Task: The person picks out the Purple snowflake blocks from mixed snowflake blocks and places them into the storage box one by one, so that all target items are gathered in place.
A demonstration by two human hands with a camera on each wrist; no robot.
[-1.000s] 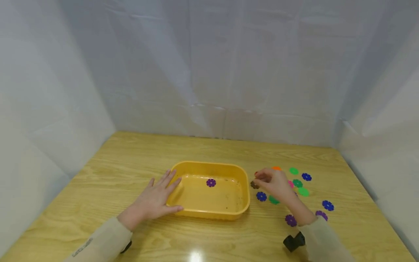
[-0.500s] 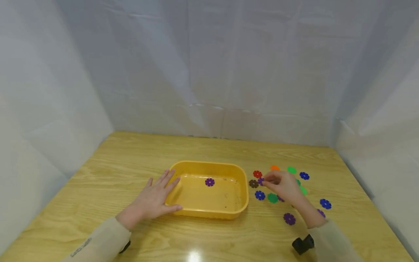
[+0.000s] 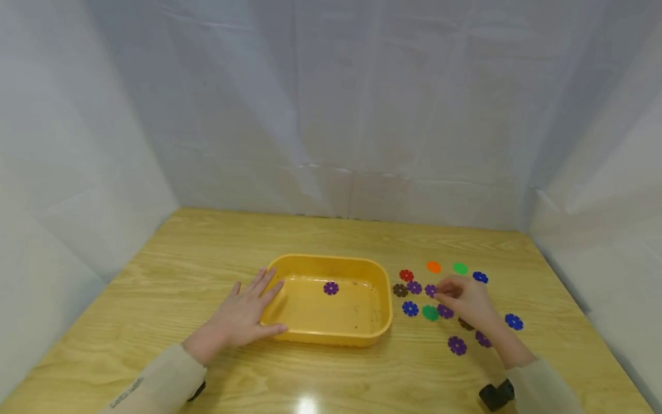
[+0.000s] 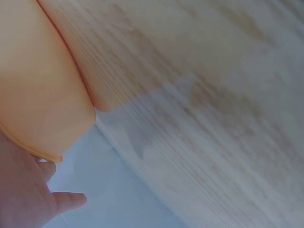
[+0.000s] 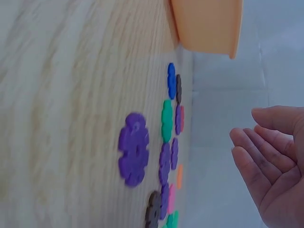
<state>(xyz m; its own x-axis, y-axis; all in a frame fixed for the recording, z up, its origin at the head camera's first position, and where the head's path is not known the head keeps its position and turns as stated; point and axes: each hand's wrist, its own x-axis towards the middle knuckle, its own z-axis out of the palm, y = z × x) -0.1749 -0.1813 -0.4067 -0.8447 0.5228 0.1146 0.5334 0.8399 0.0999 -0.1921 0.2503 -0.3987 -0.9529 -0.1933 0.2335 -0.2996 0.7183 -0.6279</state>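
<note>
Evidently rested splayed left hand over tub; held right hand loosely curved, empty, above discs toward right edge of worktop, hiding some.

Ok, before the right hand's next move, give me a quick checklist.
1. Left hand on the yellow tray: ok, fingers spread over its left rim.
2. Right hand free: ok, nothing shows between thumb and fingers.
3. Room in the tray: ok, one purple disc inside.
4. Red disc uncovered: ok, right of the tray.
5. Pink disc visible to the head camera: not ok, only the right wrist view shows it.
6. Tray held firmly: cannot tell.
</note>
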